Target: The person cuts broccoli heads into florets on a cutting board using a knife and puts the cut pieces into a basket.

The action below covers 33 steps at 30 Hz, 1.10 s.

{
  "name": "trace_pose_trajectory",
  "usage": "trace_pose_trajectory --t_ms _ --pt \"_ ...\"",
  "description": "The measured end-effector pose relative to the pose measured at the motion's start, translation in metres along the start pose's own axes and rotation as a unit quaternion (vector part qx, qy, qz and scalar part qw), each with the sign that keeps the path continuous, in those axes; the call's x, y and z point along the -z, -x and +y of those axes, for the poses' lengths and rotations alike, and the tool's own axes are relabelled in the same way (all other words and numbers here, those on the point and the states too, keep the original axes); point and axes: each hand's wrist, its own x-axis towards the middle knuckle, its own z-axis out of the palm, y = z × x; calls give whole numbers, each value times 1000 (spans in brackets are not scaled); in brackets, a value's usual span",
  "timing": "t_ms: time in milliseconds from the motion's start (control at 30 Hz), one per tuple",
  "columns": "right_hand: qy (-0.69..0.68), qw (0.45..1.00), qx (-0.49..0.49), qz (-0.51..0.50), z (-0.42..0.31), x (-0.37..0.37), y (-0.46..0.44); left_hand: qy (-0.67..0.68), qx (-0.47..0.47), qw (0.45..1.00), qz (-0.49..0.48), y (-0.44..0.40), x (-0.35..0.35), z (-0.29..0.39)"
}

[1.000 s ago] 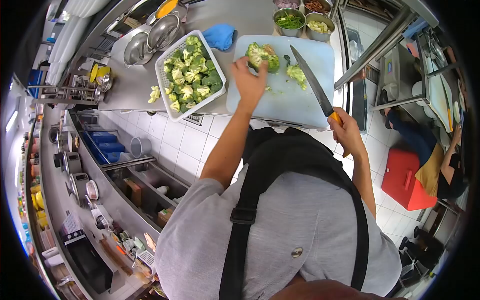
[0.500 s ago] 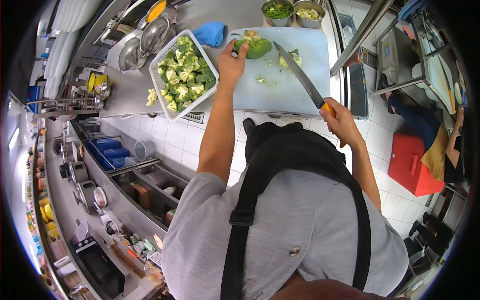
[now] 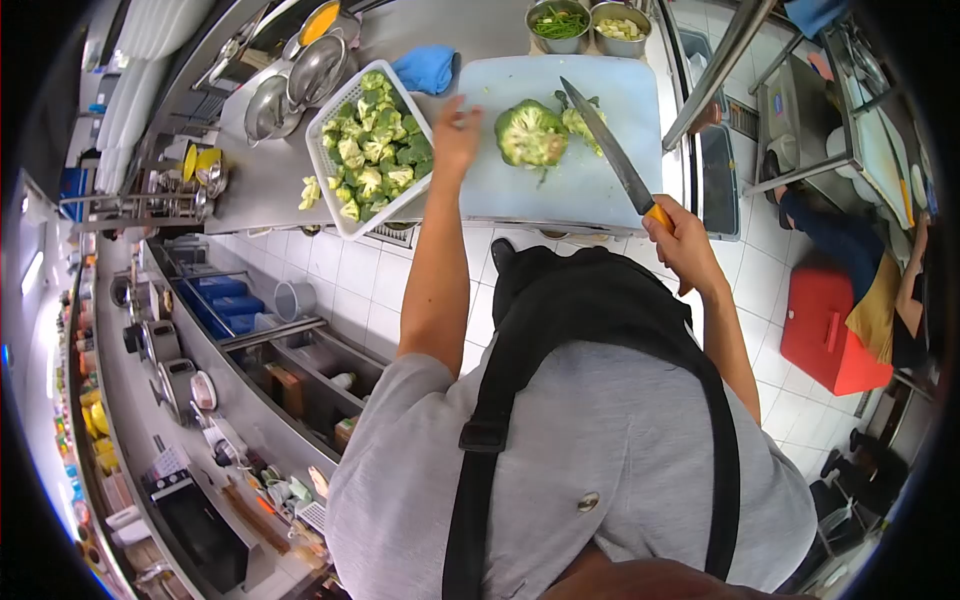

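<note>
My right hand (image 3: 682, 243) is closed round the orange handle of a long knife (image 3: 612, 152), whose blade points up and left over the cutting board (image 3: 600, 200). A broccoli head (image 3: 531, 134) lies on the board, its cut pale side showing. Beside the blade are broccoli scraps (image 3: 580, 126). My left hand (image 3: 456, 135), slightly blurred, is over the board's left edge, apart from the broccoli head, with its fingers partly spread and nothing visible in it. Left of it stands a white basket (image 3: 335, 208) full of broccoli florets (image 3: 375, 150).
A blue cloth (image 3: 426, 69) lies behind the basket, with metal bowls (image 3: 270, 108) to the left. Metal containers of cut vegetables (image 3: 560, 27) stand behind the board. One loose floret (image 3: 310, 192) sits left of the basket. Another person's legs (image 3: 835, 240) show at the right.
The broccoli head has left my left hand and turned its cut side up on the board. My left hand has drawn back toward the basket. The knife stays in my right hand.
</note>
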Motion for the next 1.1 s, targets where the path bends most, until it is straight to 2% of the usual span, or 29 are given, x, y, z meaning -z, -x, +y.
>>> trace_pose_trajectory --t_ms 33,133,267,367,400,500,533,633,733,833,933,1100 --pt "-6 1000 -14 -2 -3 0 0 16 47 996 -74 15 -10 19" --pt "13 1000 7 7 -4 1 2 144 115 980 -76 60 -28 47" --pt "12 999 35 1 2 1 3 125 51 986 -99 72 -42 30" --pt "-3 1000 30 4 3 -1 2 171 38 984 -38 47 -50 -1" --pt "-13 1000 26 9 -1 -2 3 231 109 967 -13 64 -43 43" --pt "-18 999 36 7 -5 1 4 109 -67 991 24 52 -38 26" --pt "-10 1000 21 -8 -9 4 6 -10 -138 986 91 50 -40 23" --pt "15 999 -4 -49 -19 11 12 -40 -202 978 -15 54 -20 42" --pt "47 997 21 -60 -18 12 15 -180 -217 959 -23 64 -23 54" --pt "89 994 33 -61 -21 14 18 -207 -207 956 -5 64 -26 64" --pt "108 991 37 -68 -22 15 19 -230 -19 973 -14 63 -17 88" --pt "148 983 47 -94 -40 16 22 -193 -155 969 24 49 -11 47"
